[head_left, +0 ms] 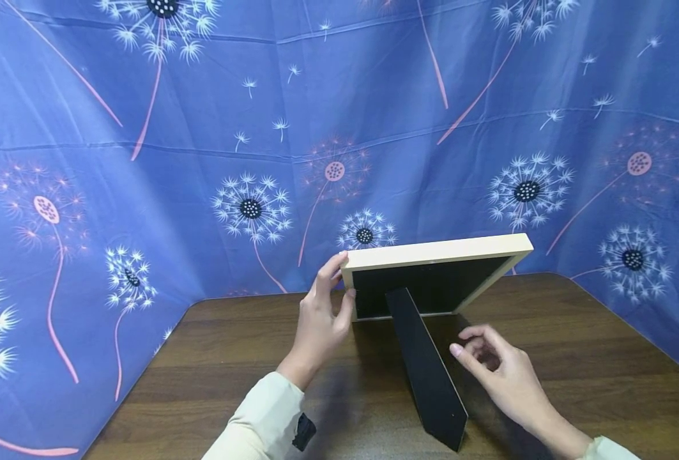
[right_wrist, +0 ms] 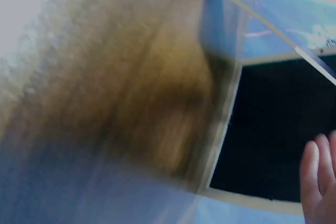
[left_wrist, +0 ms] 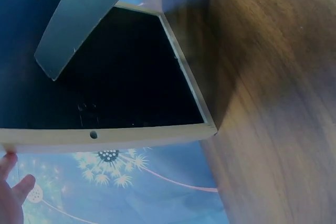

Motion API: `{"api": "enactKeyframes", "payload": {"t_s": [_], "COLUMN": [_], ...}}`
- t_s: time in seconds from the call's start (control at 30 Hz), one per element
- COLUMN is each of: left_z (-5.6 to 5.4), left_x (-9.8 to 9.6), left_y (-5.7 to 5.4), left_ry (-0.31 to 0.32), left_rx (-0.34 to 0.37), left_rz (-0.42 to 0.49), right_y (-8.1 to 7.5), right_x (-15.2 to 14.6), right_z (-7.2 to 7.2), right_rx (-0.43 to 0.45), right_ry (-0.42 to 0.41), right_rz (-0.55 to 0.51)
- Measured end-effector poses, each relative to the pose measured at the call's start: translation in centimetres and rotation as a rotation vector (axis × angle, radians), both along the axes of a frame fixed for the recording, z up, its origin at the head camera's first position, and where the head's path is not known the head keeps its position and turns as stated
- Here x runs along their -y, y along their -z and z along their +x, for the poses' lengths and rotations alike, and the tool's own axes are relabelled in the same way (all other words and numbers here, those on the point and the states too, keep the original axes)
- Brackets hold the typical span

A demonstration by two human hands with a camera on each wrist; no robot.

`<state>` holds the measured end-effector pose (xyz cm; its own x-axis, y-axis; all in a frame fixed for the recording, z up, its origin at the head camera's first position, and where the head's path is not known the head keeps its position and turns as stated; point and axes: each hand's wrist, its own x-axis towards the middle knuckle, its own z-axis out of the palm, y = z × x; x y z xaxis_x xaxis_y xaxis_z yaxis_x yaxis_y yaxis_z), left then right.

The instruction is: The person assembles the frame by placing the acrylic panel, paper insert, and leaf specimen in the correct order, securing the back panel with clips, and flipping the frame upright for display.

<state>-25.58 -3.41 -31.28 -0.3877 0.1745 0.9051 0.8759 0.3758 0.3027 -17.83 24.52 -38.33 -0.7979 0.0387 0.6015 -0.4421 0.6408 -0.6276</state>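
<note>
A picture frame with a pale border stands on the table, its black back panel facing me. From that back a black easel leg slants toward me, swung out from the panel. My left hand pinches the upper left corner, thumb on the back side and fingers at the outer edge. In the left wrist view, fingertips meet the border. To the right of the leg, my right hand hovers with fingers loosely bent and nothing held. The frame's front is hidden.
A dark brown wooden table lies under the frame. Behind and at both sides hangs a blue cloth with dandelion prints. A small black object shows at the left sleeve.
</note>
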Motion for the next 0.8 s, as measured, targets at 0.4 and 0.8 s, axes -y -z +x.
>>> {"api": "enactKeyframes", "payload": {"t_s": [0.4,0.8], "left_z": [0.0,-0.5], "left_x": [0.4,-0.5], "left_y": [-0.5,-0.2], "left_ry": [0.21,0.183], "left_rx": [0.47,0.692], "left_rz": [0.285,0.384], "right_y": [-3.8,-9.7], "right_x": [-2.2,-3.2], "right_z": [-0.9,-2.2], "right_rx": [-0.195,-0.21], "right_ry": [0.234,0.243], "right_rz": [-0.378,-0.42]}}
